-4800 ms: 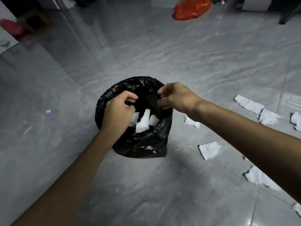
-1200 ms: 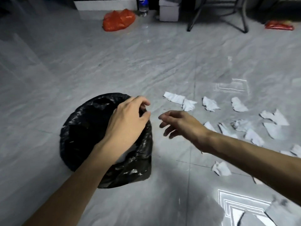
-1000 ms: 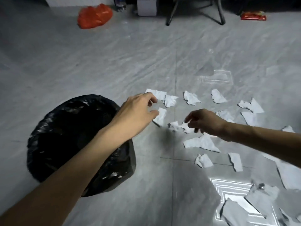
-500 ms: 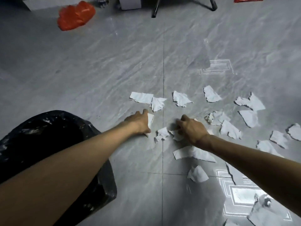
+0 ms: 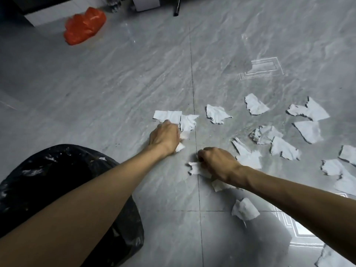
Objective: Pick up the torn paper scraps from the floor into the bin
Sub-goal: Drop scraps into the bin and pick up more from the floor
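Observation:
Several torn white paper scraps lie scattered over the grey tiled floor, mostly to the right. My left hand is down on the floor, fingers curled around small white scraps that poke out beside it, its fingertips touching a rectangular scrap. My right hand is closed on the floor over a scrap at the tile seam. The bin with its black liner stands at the lower left, partly hidden under my left forearm.
An orange plastic bag lies at the far left. A white box and a dark furniture leg stand along the top edge. Bright light reflections show on the glossy tiles at the right.
My left hand has taken small scraps and moved forward to the rectangular scrap. My right hand has drawn back towards me and closed over a scrap at the seam. The view has tilted down.

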A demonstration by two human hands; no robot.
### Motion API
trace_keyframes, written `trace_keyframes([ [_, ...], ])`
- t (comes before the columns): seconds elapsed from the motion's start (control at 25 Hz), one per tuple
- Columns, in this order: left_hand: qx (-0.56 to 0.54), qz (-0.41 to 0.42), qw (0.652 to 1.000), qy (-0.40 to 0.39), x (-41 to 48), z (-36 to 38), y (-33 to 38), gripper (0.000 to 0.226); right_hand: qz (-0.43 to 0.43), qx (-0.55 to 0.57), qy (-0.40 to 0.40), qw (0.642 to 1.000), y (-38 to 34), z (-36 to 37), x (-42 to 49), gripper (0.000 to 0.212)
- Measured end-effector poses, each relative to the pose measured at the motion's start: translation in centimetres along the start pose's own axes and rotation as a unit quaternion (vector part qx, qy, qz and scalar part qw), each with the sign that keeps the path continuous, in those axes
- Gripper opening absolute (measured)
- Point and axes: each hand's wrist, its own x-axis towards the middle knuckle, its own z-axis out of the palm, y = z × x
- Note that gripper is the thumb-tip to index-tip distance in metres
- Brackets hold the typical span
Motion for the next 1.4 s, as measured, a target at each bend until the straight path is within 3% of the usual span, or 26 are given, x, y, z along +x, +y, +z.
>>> trace_keyframes([
  [0.08, -0.032, 0.057, 0.998, 0.008, 2.1, -0.4, 1.3, 0.011, 0.023, 0.053, 0.048, 0.997, 0.8, -1.0, -0.6, 0.013],
  [0.16, -0.010, 0.102, 0.994, -0.041, 3.8, 0.2, 2.7, 0.008, 0.088, 0.161, 0.091, 0.979, 1.8, -2.9, -1.6, 0.004],
  [0.24, 0.028, 0.112, 0.990, -0.077, 4.5, 1.4, 3.6, 0.009, 0.146, 0.268, 0.116, 0.945, 3.0, -4.7, -2.9, 0.006],
  [0.36, 0.041, 0.115, 0.991, -0.054, 3.7, 2.8, 3.5, 0.013, 0.181, 0.348, 0.136, 0.910, 3.6, -5.9, -5.2, 0.008],
  [0.52, -0.055, 0.097, 0.991, -0.069, 0.4, 1.3, 3.5, 0.017, 0.201, 0.386, 0.132, 0.891, 2.5, -5.7, -6.7, 0.014],
  [0.68, -0.144, 0.090, 0.985, -0.030, -3.0, -2.9, 2.8, 0.018, 0.234, 0.487, 0.119, 0.833, 0.7, -5.5, -7.3, 0.021],
  [0.8, -0.244, 0.079, 0.966, 0.014, -6.5, -8.0, 1.5, 0.016, 0.238, 0.548, 0.092, 0.797, -1.7, -5.8, -7.6, 0.022],
  [0.96, -0.370, 0.072, 0.924, 0.067, -13.2, -14.7, -2.2, 0.021, 0.188, 0.597, 0.074, 0.776, -8.4, -8.2, -6.4, 0.021],
  [1.08, -0.432, 0.046, 0.892, 0.127, -18.1, -17.7, -6.5, 0.021, 0.098, 0.623, 0.060, 0.774, -15.0, -10.9, -5.1, 0.019],
  [1.16, -0.419, 0.014, 0.890, 0.181, -20.6, -18.2, -10.0, 0.023, 0.047, 0.612, 0.067, 0.787, -18.7, -12.4, -4.5, 0.013],
  [1.28, -0.267, -0.050, 0.931, 0.243, -23.7, -15.7, -14.3, 0.020, -0.030, 0.545, 0.124, 0.829, -23.0, -13.6, -3.3, 0.006],
  [1.4, -0.145, -0.052, 0.971, 0.184, -25.3, -12.1, -16.9, 0.017, -0.087, 0.429, 0.169, 0.883, -26.1, -12.8, -1.5, 0.003],
])
